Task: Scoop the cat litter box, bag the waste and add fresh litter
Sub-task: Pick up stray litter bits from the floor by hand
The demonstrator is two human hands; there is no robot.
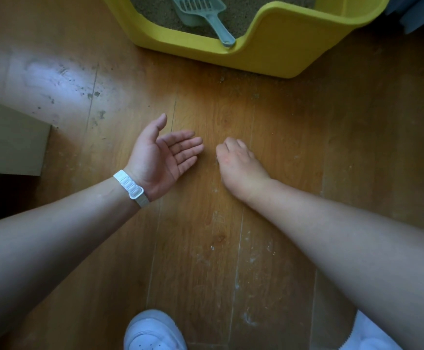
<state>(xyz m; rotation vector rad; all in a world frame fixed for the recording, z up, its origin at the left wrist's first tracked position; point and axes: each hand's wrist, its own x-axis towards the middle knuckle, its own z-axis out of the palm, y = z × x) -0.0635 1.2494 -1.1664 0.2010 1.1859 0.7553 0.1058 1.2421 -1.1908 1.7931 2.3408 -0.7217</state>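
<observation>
A yellow litter box [276,50] stands on the wooden floor at the top of the head view, filled with sandy litter [152,11]. A pale green slotted scoop [205,13] lies in it, its handle resting on the low front rim. My left hand [164,157] is held low over the floor well in front of the box, palm up, fingers spread and empty; a white band circles its wrist. My right hand [236,160] is beside it, knuckles up, fingers curled down against the floor. Whether it pinches anything is hidden.
Loose litter grains and dusty smears speckle the floor [231,248] in front of the box. A cardboard box [11,142] sits at the left edge. My white shoes [152,332] show at the bottom. Dark fabric lies at the top right corner.
</observation>
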